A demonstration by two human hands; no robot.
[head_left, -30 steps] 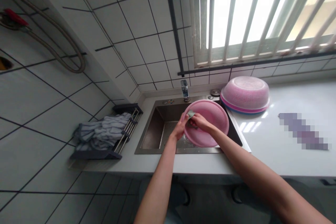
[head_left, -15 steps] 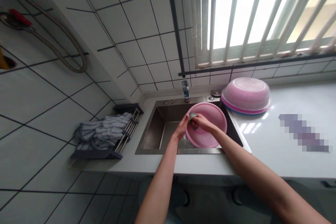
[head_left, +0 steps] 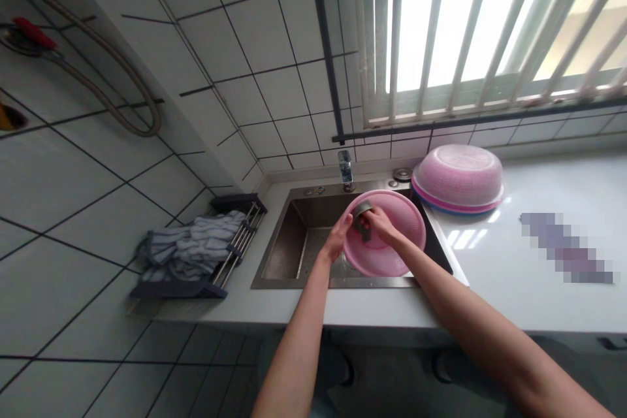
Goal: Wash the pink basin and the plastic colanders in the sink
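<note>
The sink (head_left: 313, 245) is leaving room left of the basket (head_left: 404, 225), which is crowding its right side; the tap (head_left: 345, 166) is standing behind, basins (head_left: 458, 176) are blocking back right

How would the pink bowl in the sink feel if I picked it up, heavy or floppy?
The pink bowl is probably light for its size, because its side looks like thin mesh. It likely isn't very floppy, since its edge looks evenly curved even with the left hand on it.
</note>
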